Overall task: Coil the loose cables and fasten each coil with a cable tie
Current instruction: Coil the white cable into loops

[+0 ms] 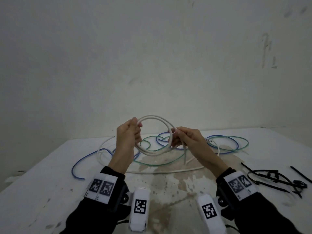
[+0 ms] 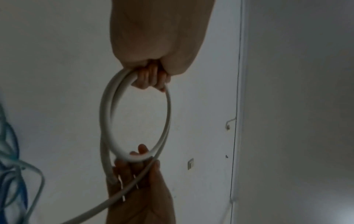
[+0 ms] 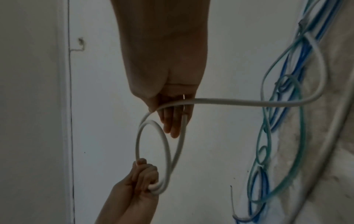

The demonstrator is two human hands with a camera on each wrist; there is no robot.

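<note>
White cable (image 1: 156,119) looped in two turns above bench (image 1: 42,174); left hand (image 1: 128,134) grips one side, right hand (image 1: 184,137) pinches the other. Blue cable (image 1: 77,163), green cable (image 1: 162,163), black ties (image 1: 276,179) lie below.

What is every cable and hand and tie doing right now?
white cable: partly coiled, loops held up, the rest trailing on the table
left hand: grips the coil's left side
right hand: pinches the coil's right side
blue cable: loose on the table
green cable: loose on the table
cable ties: lying in a pile, unused
table: stained
</note>
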